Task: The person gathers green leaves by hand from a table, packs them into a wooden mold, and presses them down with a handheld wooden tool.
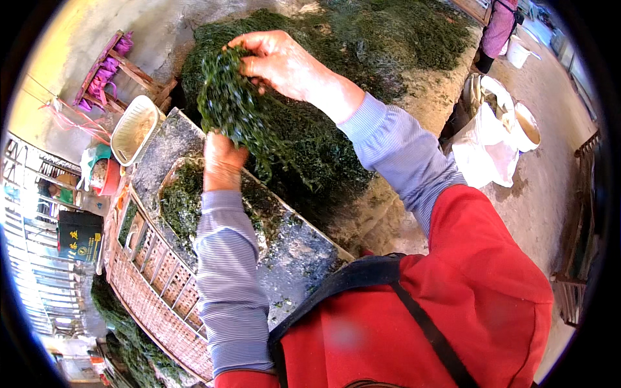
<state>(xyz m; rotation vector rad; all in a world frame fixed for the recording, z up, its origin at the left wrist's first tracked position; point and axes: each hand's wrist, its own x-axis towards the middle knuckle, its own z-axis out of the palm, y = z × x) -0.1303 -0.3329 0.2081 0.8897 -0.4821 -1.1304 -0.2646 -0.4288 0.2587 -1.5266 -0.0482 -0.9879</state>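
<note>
A dangling clump of wet dark-green seaweed is held up between both hands. My right hand grips it at the top, fingers curled into the strands. My left hand is closed on its lower part, with fingertips hidden by the weed. Behind the clump a large heap of seaweed covers a pale worn slab. Below my left arm, a speckled grey stone block has a hollow with chopped green bits in it.
A woven tray leans at the lower left, beside more seaweed. At upper left are a white basket, red tub and wooden stool. White sacks and buckets stand right; a person is at top right.
</note>
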